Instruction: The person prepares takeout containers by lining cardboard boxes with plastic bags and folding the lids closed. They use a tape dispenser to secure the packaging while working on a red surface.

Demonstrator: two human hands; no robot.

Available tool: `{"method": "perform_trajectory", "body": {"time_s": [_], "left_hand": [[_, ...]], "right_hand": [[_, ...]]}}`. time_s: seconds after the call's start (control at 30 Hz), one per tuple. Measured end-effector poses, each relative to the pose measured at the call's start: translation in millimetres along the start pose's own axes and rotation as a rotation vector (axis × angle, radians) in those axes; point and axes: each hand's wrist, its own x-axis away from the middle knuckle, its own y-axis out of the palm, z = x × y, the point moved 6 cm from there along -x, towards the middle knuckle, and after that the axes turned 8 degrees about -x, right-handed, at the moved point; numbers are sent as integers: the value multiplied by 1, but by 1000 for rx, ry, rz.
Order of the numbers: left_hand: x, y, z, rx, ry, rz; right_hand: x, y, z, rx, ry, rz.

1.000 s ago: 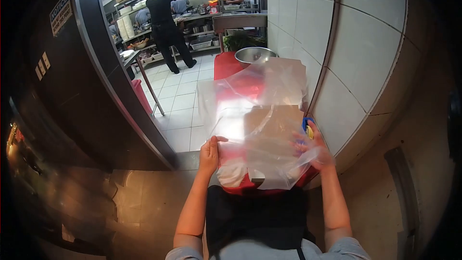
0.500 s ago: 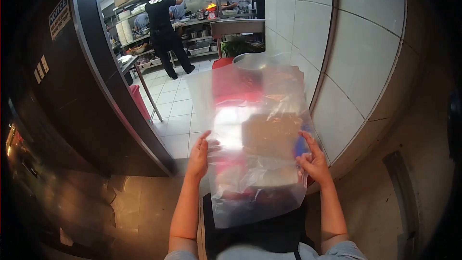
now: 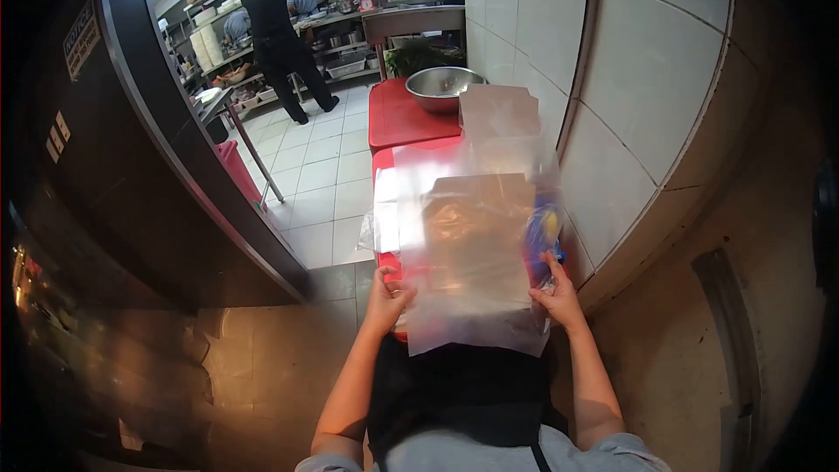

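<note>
A clear plastic sheet or bag lies in front of me over a red surface, its near edge reaching my black apron. My left hand is at its left edge, with bent fingers and thumb closed on the plastic. At the opposite edge, my right hand grips the plastic between thumb and fingers. Through the sheet shows a flat brown cardboard piece. Another brown piece lies farther back. Beside the right hand sits a blue and yellow package, partly covered and too blurred to name.
A steel bowl stands on the red table farther back. White tiled wall runs close on the right, a dark door frame on the left. Beyond, a person in black stands near kitchen shelves; other people work there.
The plastic has come down toward me and lies lower over the red surface. My left fingers, stretched out before, are now bent at its edge. The bowl and cardboard show more clearly.
</note>
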Motion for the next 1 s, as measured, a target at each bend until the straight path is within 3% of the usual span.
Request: {"method": "perform_trajectory", "body": {"time_s": [0.07,0.17,0.27,0.37,0.47,0.57,0.63,0.83,0.9,0.97,1.0], "left_hand": [[6,2,-10,21,33,30],[-2,-6,-57,-38,105,-106],[6,3,-42,-150,136,-338],[19,16,2,-146,-12,-425],[18,16,2,-160,-79,-449],[16,17,2,-314,72,-534],[23,20,8,-260,9,-570],[24,21,10,-239,-119,-611],[22,20,8,-307,-58,-592],[13,16,-8,-427,129,-543],[12,14,-12,-360,126,-506]], "right_hand": [[1,-3,14,20,50,4],[5,-4,21,46,143,4],[10,-4,30,7,178,-7],[11,-3,30,-32,210,-15],[12,-3,33,-16,172,-34],[15,-7,38,43,124,-60],[18,-4,29,29,155,-77],[31,-18,43,-43,291,-89],[30,-27,58,42,221,-79],[34,-26,56,-116,221,-33],[35,-23,52,-195,220,-12]]}}
